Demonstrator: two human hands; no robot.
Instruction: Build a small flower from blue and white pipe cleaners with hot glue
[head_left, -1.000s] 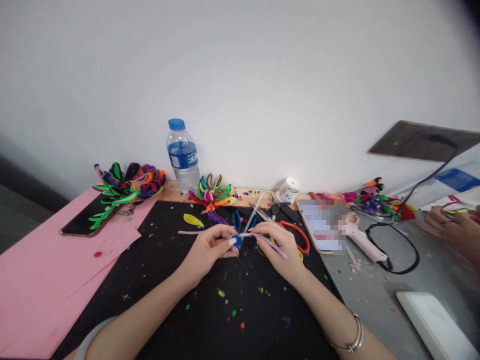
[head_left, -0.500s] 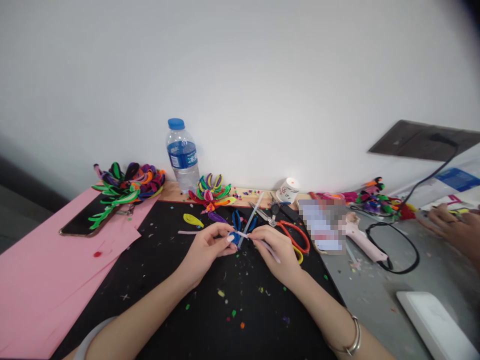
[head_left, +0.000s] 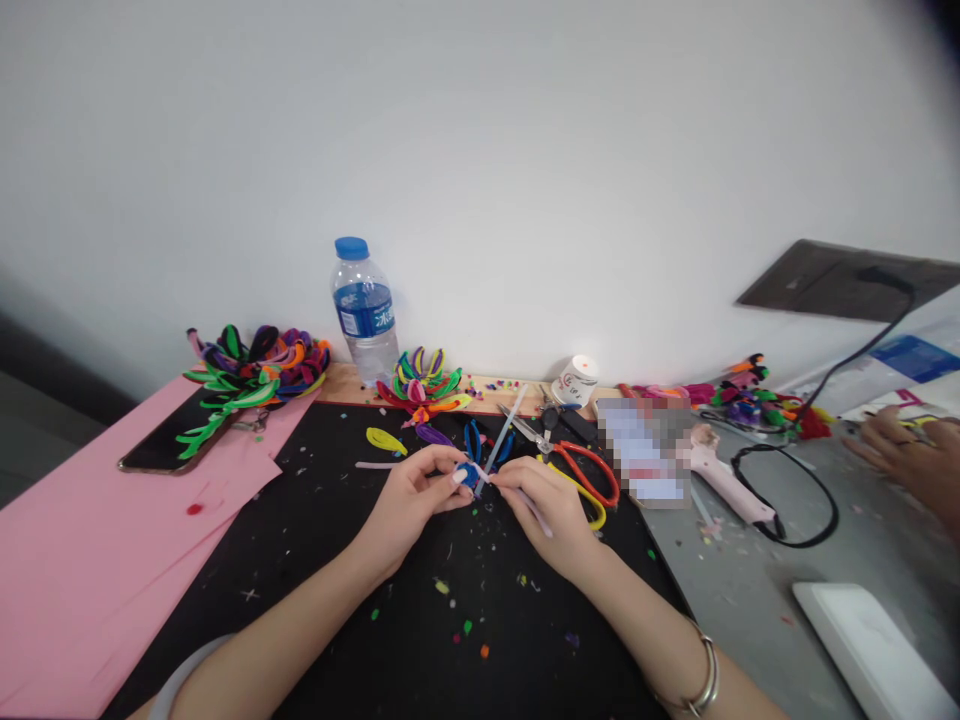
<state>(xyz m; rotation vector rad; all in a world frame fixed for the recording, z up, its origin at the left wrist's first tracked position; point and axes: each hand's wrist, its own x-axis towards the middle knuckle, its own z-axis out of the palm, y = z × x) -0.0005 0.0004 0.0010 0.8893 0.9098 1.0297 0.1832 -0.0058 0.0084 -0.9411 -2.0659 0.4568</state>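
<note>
Between thumb and fingers, my left hand [head_left: 420,497] pinches a small blue fuzzy piece [head_left: 470,474] above the black mat [head_left: 420,620]. My right hand [head_left: 546,508] is closed on a pale lilac strip [head_left: 534,508], whose far end reaches the blue piece. Just behind the fingers lie blue loops [head_left: 474,438] and a translucent stick [head_left: 505,430]. A yellow loop [head_left: 385,440] and a purple loop [head_left: 433,435] rest left of them. Red-handled scissors [head_left: 589,472] lie beyond my right hand, with a yellow loop partly under them.
A water bottle [head_left: 365,315] stands by the wall, near colourful fuzzy bundles [head_left: 262,370]. Pink paper [head_left: 112,520] and a dark phone [head_left: 169,440] are left. A glue gun [head_left: 727,480], a white box [head_left: 874,645] and another person's hand [head_left: 904,455] are right.
My right hand has shifted slightly left and down with the lilac strip, whose loose end has dropped a little. More of the yellow loop by the scissors shows. The other person's hand has moved slightly.
</note>
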